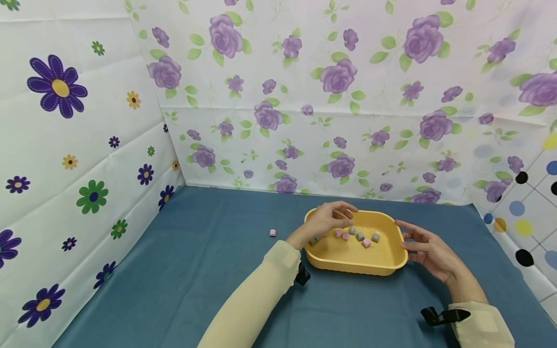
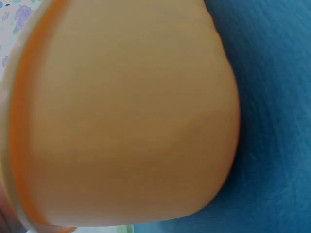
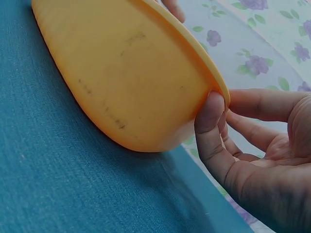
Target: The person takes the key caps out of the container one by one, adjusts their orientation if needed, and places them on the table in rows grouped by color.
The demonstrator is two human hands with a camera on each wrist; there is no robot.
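Yellow plastic tray [image 1: 348, 261], shallow, with rounded corners, standing on a blue cloth-covered table [image 1: 196, 280], right of middle and near the back wall. Inside the tray, a loose scatter of small cubes [image 1: 360, 237], some pink and some grey, mostly in the far half. One more pink cube [image 1: 272, 233] alone on the cloth, well apart to the left of the tray.

Left hand [image 1: 327, 220] curled over the tray's far left corner, fingers bent across the rim and reaching just above the nearest cubes; whether anything is pinched between the fingertips, impossible to tell from the head view. Left wrist view filled almost wholly by the tray's outer wall [image 2: 126, 116], blurred and very close, with blue cloth to the right.

Right hand [image 1: 428, 249] at the tray's right edge, fingers loosely spread and lightly bent. In the right wrist view, thumb [image 3: 210, 126] pressed against the underside of the rim [image 3: 214, 77], the other fingers [image 3: 262, 104] stretched out behind the rim, so a light hold on the tray's edge rather than a tight clasp. Faint dark scuff marks on the tray's outer wall in that view.

Pale yellow sleeves [image 1: 256, 299] on both forearms, a black strap [image 1: 441, 316] at the right wrist and another at the left. White sheets printed with purple roses [image 1: 339, 77] behind, big purple and green daisies [image 1: 56, 87] on the left, coloured dots [image 1: 524, 227] on the right.
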